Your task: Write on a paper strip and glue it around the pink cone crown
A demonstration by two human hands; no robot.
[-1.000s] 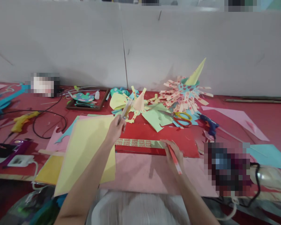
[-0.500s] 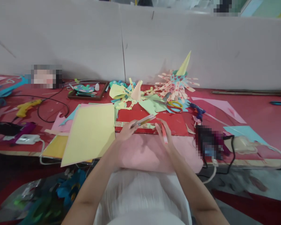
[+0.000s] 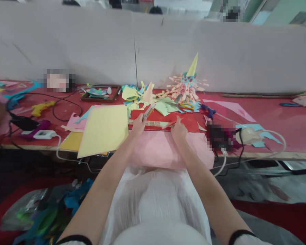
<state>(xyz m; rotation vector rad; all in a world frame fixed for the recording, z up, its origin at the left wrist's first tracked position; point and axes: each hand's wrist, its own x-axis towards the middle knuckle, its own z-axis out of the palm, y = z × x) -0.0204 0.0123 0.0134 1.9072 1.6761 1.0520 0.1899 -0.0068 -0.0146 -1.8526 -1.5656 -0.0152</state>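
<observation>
My left hand (image 3: pixel 138 126) is closed around a slim silvery and tan pen-like tool (image 3: pixel 148 112), its tip pointing up and away. I cannot make out its exact kind. In my right hand (image 3: pixel 179 129) is a thin red pen (image 3: pixel 169 125), pinched so that it points left over a pale printed paper strip (image 3: pixel 154 123). The strip lies across a red sheet (image 3: pixel 193 121) between my hands. A pink sheet (image 3: pixel 153 148) covers the table's front edge below my wrists.
Yellow paper (image 3: pixel 104 127) lies left, beside a yellow glue gun (image 3: pixel 43 108). Behind my hands are scissors (image 3: pixel 186 107), a paper cone hat (image 3: pixel 190 80) and a brown tray (image 3: pixel 99 99). A blue glue gun (image 3: pixel 208 110) and power cords (image 3: pixel 250 136) are at right.
My right hand has turned the red pen from pointing toward me to pointing left over the strip. My left hand has tilted its tool more upright. The view has shifted slightly.
</observation>
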